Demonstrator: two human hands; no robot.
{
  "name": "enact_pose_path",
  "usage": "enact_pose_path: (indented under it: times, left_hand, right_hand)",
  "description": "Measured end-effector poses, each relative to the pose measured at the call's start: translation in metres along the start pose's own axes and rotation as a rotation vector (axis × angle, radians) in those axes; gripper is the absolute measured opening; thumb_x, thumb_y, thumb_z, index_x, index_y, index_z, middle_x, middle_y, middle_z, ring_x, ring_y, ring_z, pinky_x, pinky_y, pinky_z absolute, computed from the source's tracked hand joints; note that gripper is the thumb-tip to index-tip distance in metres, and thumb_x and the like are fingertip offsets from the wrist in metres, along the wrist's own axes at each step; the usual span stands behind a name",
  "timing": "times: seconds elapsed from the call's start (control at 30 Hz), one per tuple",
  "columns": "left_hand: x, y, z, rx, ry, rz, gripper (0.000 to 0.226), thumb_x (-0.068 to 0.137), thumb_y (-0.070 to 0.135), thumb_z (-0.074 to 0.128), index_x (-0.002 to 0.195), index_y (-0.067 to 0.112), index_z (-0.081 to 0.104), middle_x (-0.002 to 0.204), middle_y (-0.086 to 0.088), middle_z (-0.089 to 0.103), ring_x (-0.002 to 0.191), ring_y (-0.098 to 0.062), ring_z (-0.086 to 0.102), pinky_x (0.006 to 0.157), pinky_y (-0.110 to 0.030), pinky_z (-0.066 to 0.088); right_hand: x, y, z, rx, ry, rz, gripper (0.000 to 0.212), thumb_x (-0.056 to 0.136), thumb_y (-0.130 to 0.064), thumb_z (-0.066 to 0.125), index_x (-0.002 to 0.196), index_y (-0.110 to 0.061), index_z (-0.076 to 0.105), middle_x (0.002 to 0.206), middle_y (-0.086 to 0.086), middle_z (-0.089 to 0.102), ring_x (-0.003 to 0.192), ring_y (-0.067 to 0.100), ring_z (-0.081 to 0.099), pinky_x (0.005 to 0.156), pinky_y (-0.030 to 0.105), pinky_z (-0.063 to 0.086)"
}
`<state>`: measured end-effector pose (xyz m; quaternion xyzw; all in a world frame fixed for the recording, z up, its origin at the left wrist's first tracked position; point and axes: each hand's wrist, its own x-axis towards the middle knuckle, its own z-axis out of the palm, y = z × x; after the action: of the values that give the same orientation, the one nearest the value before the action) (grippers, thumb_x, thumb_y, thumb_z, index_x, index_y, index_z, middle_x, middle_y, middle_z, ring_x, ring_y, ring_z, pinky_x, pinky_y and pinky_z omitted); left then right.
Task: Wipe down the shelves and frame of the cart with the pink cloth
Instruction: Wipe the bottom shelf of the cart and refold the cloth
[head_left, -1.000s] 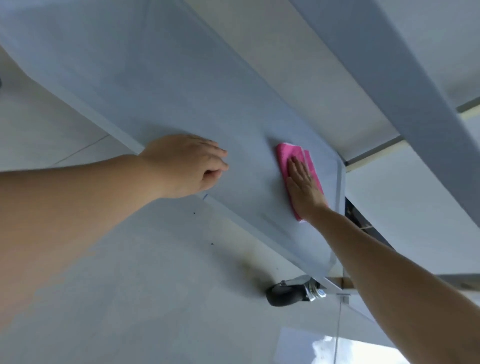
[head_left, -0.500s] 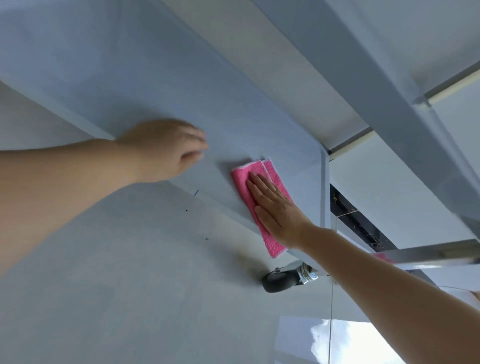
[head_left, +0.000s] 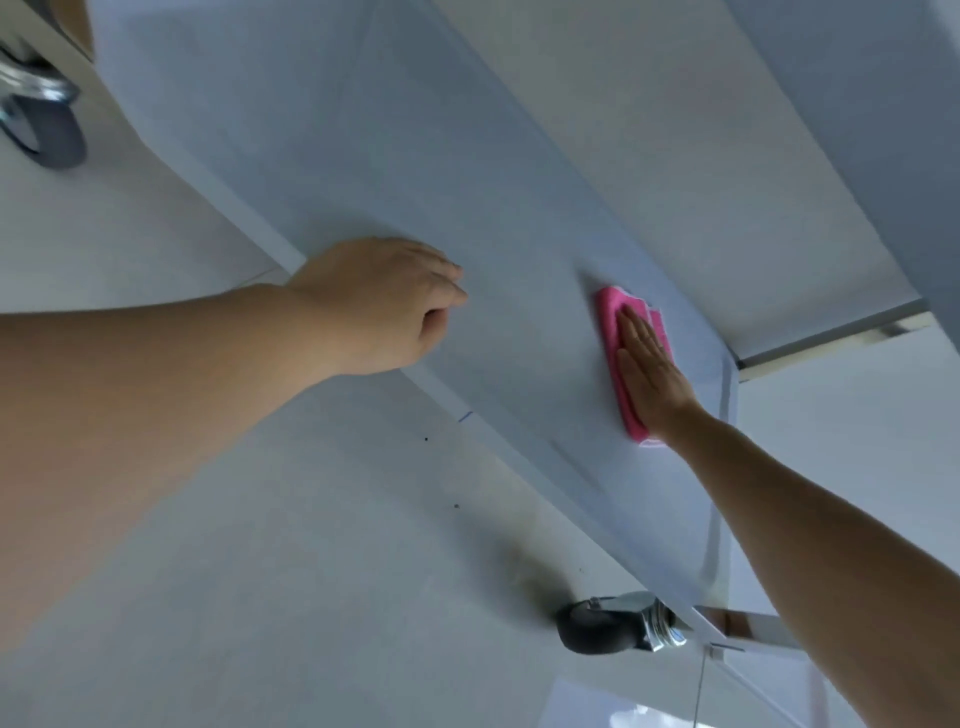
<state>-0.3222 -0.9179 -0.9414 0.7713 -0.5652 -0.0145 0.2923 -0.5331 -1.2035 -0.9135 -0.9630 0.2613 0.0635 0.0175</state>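
— How do the fingers lie?
— Right hand (head_left: 649, 374): fingers straight, pressed flat on the pink cloth (head_left: 621, 358), which lies on the cart's shelf (head_left: 467, 171). Left hand (head_left: 379, 306): fingers curled, resting on the shelf's near edge.
— Below?
— A caster (head_left: 597, 629) on the floor (head_left: 260, 571).

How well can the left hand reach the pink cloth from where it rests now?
Probably yes: only bare shelf lies between the left hand and the cloth. But the right hand presses flat on the cloth, covering much of it.
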Motion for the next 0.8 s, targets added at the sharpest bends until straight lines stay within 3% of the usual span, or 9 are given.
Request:
enact_pose_path:
  times: [0.27, 0.57, 0.7, 0.8]
  left_hand:
    - [-0.003, 0.003, 0.0, -0.008, 0.065, -0.009, 0.041, 0.087, 0.027, 0.035, 0.111, 0.017, 0.066, 0.129, 0.0, 0.06, 0.123, -0.019, 0.051, 0.1, -0.037, 0.043]
    - [-0.005, 0.001, 0.002, -0.035, 0.089, -0.04, 0.033, 0.089, 0.024, 0.042, 0.111, 0.02, 0.066, 0.137, 0.006, 0.054, 0.128, -0.016, 0.046, 0.101, -0.034, 0.042]
    - [-0.003, 0.0, 0.002, -0.034, 0.075, -0.052, 0.036, 0.089, 0.025, 0.041, 0.116, 0.024, 0.065, 0.139, 0.007, 0.051, 0.13, -0.015, 0.044, 0.103, -0.036, 0.04]
    - [-0.002, 0.0, 0.003, -0.008, 0.081, -0.034, 0.041, 0.087, 0.027, 0.033, 0.107, 0.018, 0.068, 0.128, 0.003, 0.06, 0.123, -0.019, 0.051, 0.096, -0.037, 0.045]
  right_hand:
    - [0.061, 0.042, -0.013, -0.203, -0.132, 0.138, 0.047, 0.101, -0.006, 0.023, 0.145, 0.006, 0.007, 0.156, 0.018, -0.002, 0.145, 0.027, -0.004, 0.117, 0.033, -0.001]
    - [0.108, 0.034, -0.014, -0.338, -0.125, 0.174, 0.044, 0.09, 0.006, 0.042, 0.13, 0.019, 0.032, 0.147, 0.034, 0.019, 0.141, 0.042, 0.008, 0.116, 0.048, 0.004]
    - [0.095, 0.026, -0.009, -0.345, -0.101, 0.039, 0.066, 0.078, 0.006, 0.062, 0.134, 0.017, 0.029, 0.15, 0.033, 0.013, 0.141, 0.044, 0.006, 0.117, 0.048, 0.003]
    - [0.077, 0.006, -0.005, -0.256, -0.049, -0.028, 0.06, 0.09, -0.002, 0.051, 0.141, 0.01, 0.021, 0.154, 0.026, 0.007, 0.144, 0.037, 0.003, 0.118, 0.041, -0.005]
